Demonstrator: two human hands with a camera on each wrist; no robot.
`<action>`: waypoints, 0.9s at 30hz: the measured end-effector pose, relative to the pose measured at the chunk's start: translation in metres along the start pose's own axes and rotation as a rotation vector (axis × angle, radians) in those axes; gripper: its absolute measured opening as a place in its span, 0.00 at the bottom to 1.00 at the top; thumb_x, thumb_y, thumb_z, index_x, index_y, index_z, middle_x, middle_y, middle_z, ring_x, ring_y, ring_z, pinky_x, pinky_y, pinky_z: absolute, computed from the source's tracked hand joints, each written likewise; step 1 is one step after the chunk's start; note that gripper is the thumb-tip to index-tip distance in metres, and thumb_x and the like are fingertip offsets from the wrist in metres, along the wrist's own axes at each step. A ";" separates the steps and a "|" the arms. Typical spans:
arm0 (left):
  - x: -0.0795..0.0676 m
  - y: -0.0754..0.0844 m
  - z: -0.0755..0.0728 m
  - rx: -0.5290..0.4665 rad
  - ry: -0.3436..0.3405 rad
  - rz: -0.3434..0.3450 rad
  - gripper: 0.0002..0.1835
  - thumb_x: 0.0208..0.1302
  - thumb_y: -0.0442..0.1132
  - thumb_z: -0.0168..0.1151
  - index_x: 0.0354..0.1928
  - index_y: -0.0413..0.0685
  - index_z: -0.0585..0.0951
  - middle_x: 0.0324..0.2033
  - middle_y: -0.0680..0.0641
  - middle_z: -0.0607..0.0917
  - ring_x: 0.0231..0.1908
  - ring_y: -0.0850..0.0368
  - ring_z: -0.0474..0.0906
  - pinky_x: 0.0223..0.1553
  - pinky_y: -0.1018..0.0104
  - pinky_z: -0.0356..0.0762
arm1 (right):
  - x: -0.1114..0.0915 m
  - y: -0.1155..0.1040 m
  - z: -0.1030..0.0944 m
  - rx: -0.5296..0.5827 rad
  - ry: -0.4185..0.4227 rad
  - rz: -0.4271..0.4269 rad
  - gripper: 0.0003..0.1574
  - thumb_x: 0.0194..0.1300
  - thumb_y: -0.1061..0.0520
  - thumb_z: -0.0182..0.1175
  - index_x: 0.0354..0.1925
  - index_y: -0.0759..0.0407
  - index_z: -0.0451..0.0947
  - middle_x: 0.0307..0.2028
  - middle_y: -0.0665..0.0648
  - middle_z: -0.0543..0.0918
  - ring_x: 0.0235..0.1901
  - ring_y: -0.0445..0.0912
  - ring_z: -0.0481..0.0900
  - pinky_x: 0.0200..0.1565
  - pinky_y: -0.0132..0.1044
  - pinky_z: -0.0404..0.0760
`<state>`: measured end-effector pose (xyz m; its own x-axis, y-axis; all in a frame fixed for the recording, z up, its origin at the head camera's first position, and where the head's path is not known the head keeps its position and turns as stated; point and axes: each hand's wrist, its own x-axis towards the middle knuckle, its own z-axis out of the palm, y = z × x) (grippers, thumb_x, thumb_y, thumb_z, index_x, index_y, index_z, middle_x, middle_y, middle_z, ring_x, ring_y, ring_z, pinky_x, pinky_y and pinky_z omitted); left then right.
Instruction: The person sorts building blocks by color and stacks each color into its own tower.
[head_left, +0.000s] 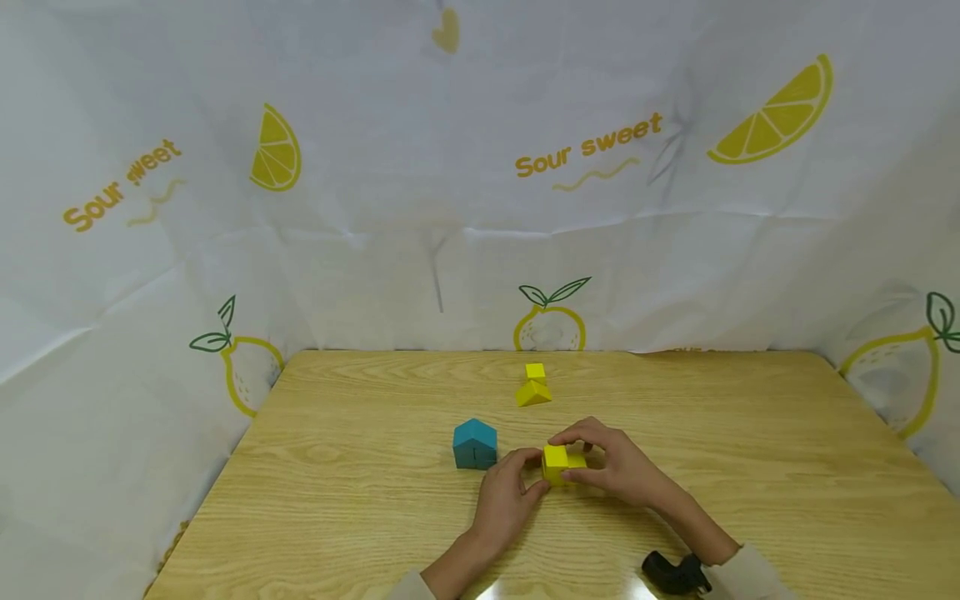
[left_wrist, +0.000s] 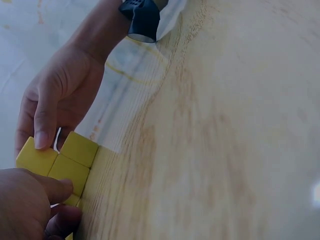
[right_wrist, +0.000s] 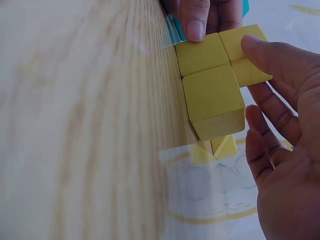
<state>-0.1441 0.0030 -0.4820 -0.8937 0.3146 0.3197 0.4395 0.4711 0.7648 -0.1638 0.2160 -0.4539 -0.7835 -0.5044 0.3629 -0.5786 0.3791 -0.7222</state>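
Two yellow cubes stand side by side on the wooden table, and a third yellow cube [head_left: 555, 455] sits on top of the left one. My left hand [head_left: 504, 500] grips the lower left cube [right_wrist: 202, 56] between thumb and fingers. From the other side my right hand [head_left: 618, 467] pinches the upper cube, its thumb on the near face and fingers behind. The lower right cube [right_wrist: 212, 97] sticks out beneath my right palm, untouched by the fingertips. A teal house-shaped block group [head_left: 475, 445] stands just left of my left hand.
Farther back on the table [head_left: 360, 500] lie a yellow triangular block [head_left: 533, 394] and another yellow cube [head_left: 535, 372]. A white sheet [head_left: 420, 275] printed with lemons hangs around the table's back and sides. A black wrist device [head_left: 673, 573] shows by my right sleeve.
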 end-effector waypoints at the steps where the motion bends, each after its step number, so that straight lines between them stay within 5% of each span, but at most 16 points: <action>1: 0.000 0.000 0.000 0.002 0.000 0.001 0.19 0.57 0.35 0.69 0.51 0.43 0.79 0.47 0.48 0.83 0.20 0.73 0.63 0.22 0.76 0.67 | 0.000 0.000 0.000 -0.001 0.003 0.000 0.24 0.58 0.53 0.69 0.53 0.50 0.79 0.47 0.47 0.79 0.42 0.48 0.73 0.41 0.37 0.74; 27: 0.000 0.000 0.000 0.005 0.001 0.001 0.19 0.57 0.34 0.69 0.52 0.43 0.79 0.47 0.48 0.82 0.20 0.72 0.63 0.22 0.76 0.67 | 0.000 0.002 0.001 -0.014 -0.001 -0.007 0.24 0.58 0.54 0.69 0.54 0.52 0.78 0.48 0.48 0.79 0.43 0.48 0.73 0.40 0.37 0.73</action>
<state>-0.1440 0.0035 -0.4821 -0.8934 0.3140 0.3213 0.4408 0.4747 0.7618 -0.1650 0.2159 -0.4558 -0.7793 -0.5078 0.3671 -0.5869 0.3863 -0.7116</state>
